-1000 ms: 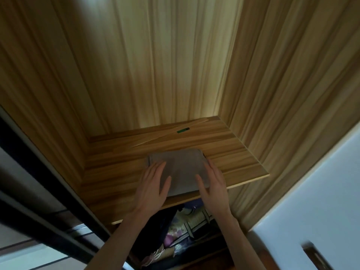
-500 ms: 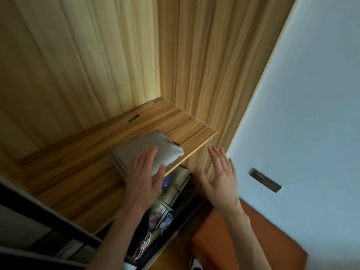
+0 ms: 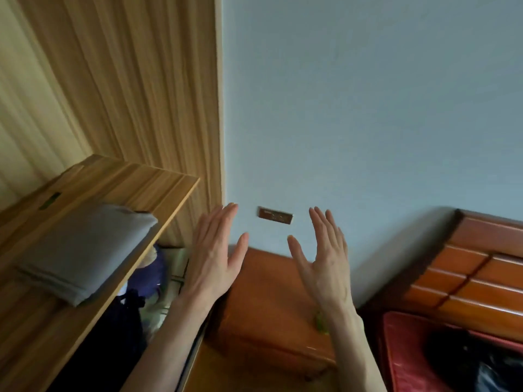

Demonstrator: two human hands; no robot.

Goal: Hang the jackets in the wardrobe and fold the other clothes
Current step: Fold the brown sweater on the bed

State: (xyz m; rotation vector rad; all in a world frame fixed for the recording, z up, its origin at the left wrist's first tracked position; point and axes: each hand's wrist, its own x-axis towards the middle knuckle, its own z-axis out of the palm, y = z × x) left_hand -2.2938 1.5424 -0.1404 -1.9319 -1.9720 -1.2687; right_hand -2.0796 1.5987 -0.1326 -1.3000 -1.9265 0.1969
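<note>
A grey garment (image 3: 85,251), folded into a thick flat rectangle, lies on the wooden wardrobe shelf (image 3: 158,188) at about nine o'clock, its near corner sitting right at the shelf's front edge. Its layered folds show along the lower-left side. Beneath the shelf, at roughly seven o'clock, dark navy clothing (image 3: 113,329) shows inside the wardrobe, too shadowed to make out its shape.

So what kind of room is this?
Probably a bedroom: a striped wooden wardrobe shelf holding a folded grey cloth, a reddish wooden headboard, and a reddish wooden bedside cabinet.
</note>
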